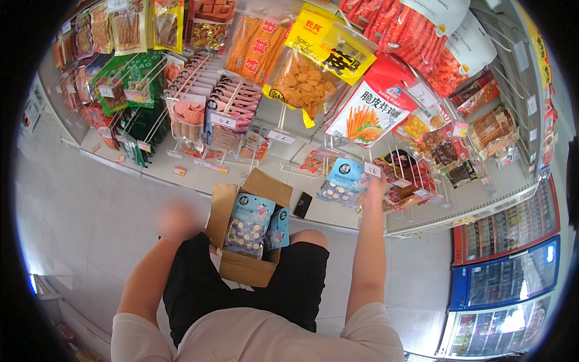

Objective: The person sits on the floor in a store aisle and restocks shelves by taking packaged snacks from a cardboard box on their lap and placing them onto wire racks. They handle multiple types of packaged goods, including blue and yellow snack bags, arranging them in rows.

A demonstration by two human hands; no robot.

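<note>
The fingers of the right hand seemingly grasp a blue pouch, which the price tag just above them could snag; the left hand is too blurred to tell.

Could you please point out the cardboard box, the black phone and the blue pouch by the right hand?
Cardboard box (246, 269): head view, on the flap nearest the person.
Black phone (303, 205): head view, on its flat face.
Blue pouch (341, 180): head view, middle of its front.
</note>
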